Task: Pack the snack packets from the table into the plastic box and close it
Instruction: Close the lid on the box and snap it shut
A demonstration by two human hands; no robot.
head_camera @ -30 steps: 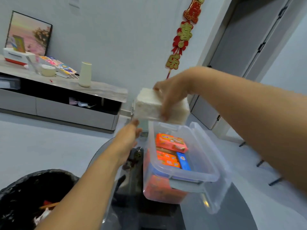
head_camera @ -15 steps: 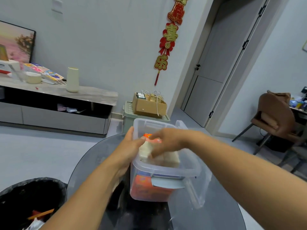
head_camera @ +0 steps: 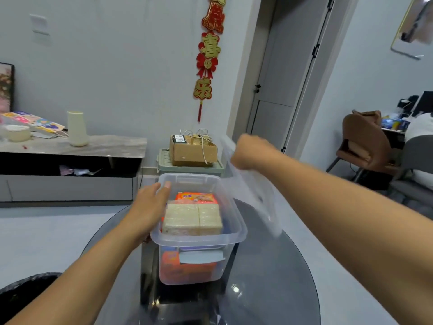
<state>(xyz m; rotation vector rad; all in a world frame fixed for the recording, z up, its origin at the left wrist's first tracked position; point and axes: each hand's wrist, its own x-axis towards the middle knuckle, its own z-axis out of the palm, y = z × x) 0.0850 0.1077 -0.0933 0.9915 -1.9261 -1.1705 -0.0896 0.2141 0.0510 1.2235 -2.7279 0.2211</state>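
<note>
While left hand (head_camera: 150,205) lies flat, fingers apart, against clear plastic box (head_camera: 199,238) rim to steady it on dark glass counter (head_camera: 269,277), right hand (head_camera: 248,151) is clamped on see-through lid (head_camera: 253,191), raised, prob. for closing; white snack packet (head_camera: 192,218) sits atop orange packet (head_camera: 195,198) inside.

Pale grey walls (head_camera: 112,66) meet a light grey floor (head_camera: 46,231). A red-and-gold hanging ornament (head_camera: 207,55) hangs beside a grey door (head_camera: 285,66). At left, a long low cabinet with a marble top (head_camera: 93,146) carries a cream vase (head_camera: 76,129). A brown chair (head_camera: 365,141) stands at right.
</note>
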